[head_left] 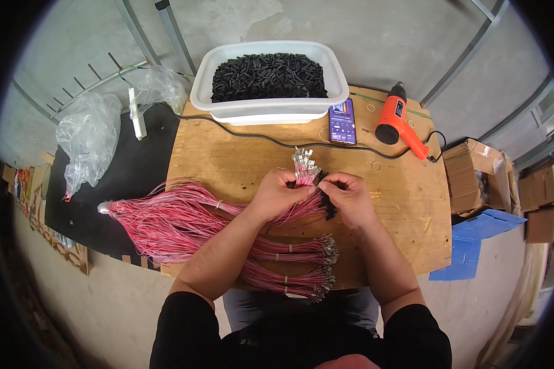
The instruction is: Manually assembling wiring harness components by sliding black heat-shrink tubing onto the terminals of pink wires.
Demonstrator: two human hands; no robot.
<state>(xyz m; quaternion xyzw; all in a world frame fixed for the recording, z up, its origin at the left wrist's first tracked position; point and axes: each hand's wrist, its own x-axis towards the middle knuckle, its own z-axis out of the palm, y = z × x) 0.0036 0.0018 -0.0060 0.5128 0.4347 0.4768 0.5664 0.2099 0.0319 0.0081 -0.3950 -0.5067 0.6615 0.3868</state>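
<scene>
At frame centre, the left hand (pixel 281 194) grips a bundle of pink wires (pixel 303 167) over the counter (pixel 406 209), while the right hand (pixel 349 197) pinches small black tubes (pixel 328 203) beside it.

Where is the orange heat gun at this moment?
In the head view the orange heat gun lies at the far right of the wooden board, just right of the phone and the white tub, beyond the right hand.

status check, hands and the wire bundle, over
Left hand shut on pink wire bundle, metal tips up. Right hand pinching small black sleeves beside it. Nothing blocking.
</scene>
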